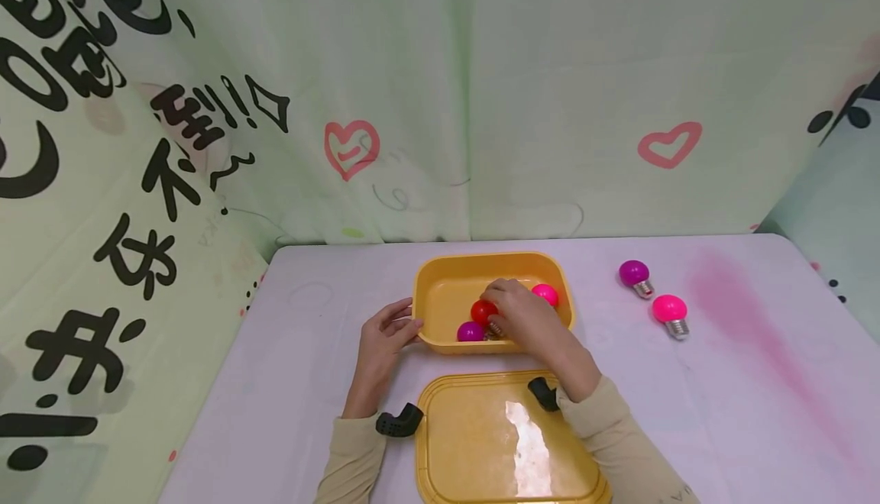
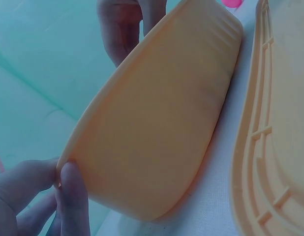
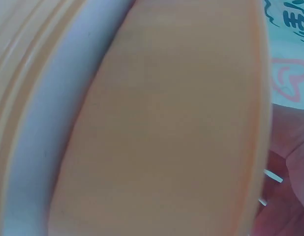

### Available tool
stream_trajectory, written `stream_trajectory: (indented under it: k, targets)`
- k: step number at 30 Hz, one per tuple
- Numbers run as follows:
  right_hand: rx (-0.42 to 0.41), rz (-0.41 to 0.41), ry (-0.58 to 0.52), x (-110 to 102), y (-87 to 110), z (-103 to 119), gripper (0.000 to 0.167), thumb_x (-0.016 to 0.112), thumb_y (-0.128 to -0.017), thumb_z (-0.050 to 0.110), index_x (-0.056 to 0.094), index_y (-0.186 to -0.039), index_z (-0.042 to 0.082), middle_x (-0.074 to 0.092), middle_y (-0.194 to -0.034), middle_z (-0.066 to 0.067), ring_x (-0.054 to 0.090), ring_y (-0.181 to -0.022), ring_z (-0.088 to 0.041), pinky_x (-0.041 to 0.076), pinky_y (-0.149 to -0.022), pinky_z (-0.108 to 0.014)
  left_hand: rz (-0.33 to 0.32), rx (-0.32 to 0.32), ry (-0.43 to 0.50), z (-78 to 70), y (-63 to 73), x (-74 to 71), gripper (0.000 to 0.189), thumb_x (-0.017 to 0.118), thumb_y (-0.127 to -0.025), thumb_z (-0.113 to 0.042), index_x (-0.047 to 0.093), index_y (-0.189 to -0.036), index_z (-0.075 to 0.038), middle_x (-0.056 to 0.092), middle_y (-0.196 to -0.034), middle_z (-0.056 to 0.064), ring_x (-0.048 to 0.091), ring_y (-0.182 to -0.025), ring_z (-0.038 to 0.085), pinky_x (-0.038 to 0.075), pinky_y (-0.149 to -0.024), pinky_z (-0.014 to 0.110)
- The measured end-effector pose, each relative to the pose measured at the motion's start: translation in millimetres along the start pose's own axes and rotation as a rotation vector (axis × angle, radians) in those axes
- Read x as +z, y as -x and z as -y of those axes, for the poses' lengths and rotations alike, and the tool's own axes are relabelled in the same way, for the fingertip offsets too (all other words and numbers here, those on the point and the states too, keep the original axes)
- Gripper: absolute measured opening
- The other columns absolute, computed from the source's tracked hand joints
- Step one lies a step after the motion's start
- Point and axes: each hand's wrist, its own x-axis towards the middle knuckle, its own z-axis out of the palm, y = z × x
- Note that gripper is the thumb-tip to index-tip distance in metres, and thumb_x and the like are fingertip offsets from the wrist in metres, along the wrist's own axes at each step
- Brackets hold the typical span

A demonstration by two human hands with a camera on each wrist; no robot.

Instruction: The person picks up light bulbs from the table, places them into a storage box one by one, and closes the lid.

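A yellow plastic box (image 1: 440, 275) stands on the table. My left hand (image 1: 386, 338) pinches its left rim between thumb and fingers, as the left wrist view shows at the rim (image 2: 76, 142). Inside the box, my right hand (image 1: 532, 321) has its fingers and thumb curled around a red toy light bulb (image 1: 484, 310). Just below that lies a purple bulb (image 1: 470, 331), and a pink bulb (image 1: 545, 293) sits at the right, partly behind the hand. In the right wrist view the box wall hides most of the right hand (image 3: 292, 162).
A yellow lid (image 1: 474, 435) lies on the table in front of the box, beneath the forearms. To the right lie a purple bulb (image 1: 634, 273) and a pink bulb (image 1: 670, 308), both with silver screw bases. A curtain (image 1: 550, 107) with drawings hangs behind the table.
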Motion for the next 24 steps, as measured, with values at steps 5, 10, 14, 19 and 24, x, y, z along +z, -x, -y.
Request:
stream_trajectory:
  k: [5,10,14,19,24]
  targets:
    - [0.022,0.002,-0.002,-11.9,7.4,-0.1,0.035,0.08,-0.082,0.006,0.069,-0.114,-0.001,0.065,-0.119,-0.015,0.06,-0.113,-0.033,0.057,-0.093,-0.043,-0.008,-0.009,-0.006,1.0,-0.7,0.7,0.044,0.074,-0.088,-0.005,0.062,-0.13,-0.006,0.061,-0.121,0.017,0.065,-0.094,0.017,0.06,-0.076,0.024]
    - [-0.005,-0.051,0.01,-20.5,14.4,-5.7,0.035,0.081,-0.081,0.005,0.069,-0.113,-0.003,0.065,-0.116,-0.016,0.061,-0.111,-0.034,0.057,-0.092,-0.043,-0.007,-0.005,-0.006,2.4,-1.3,0.4,0.044,0.075,-0.088,-0.006,0.063,-0.13,-0.006,0.061,-0.121,0.017,0.065,-0.093,0.017,0.06,-0.076,0.024]
    - [-0.005,-0.082,0.012,-26.0,20.3,-11.6,0.035,0.081,-0.081,0.006,0.069,-0.113,-0.003,0.065,-0.117,-0.017,0.062,-0.111,-0.034,0.057,-0.09,-0.046,-0.005,-0.004,0.001,2.5,-1.3,-0.2,0.045,0.075,-0.087,-0.006,0.062,-0.13,-0.006,0.061,-0.121,0.017,0.065,-0.093,0.017,0.06,-0.076,0.024]
    - [0.022,-0.09,-0.001,-34.1,28.2,-19.9,0.037,0.081,-0.081,0.006,0.068,-0.114,-0.003,0.064,-0.119,-0.019,0.06,-0.112,-0.036,0.056,-0.091,-0.049,-0.007,-0.006,-0.004,1.5,-0.5,0.1,0.045,0.074,-0.088,-0.006,0.062,-0.131,-0.006,0.061,-0.121,0.017,0.065,-0.094,0.017,0.06,-0.076,0.024]
    - [0.046,-0.091,0.006,-41.9,36.0,-29.1,0.036,0.081,-0.08,0.003,0.068,-0.113,-0.004,0.064,-0.119,-0.019,0.059,-0.112,-0.036,0.055,-0.093,-0.049,0.0,0.0,-0.004,1.1,0.3,0.1,0.045,0.074,-0.088,-0.006,0.062,-0.131,-0.006,0.061,-0.122,0.018,0.065,-0.094,0.017,0.06,-0.076,0.024]
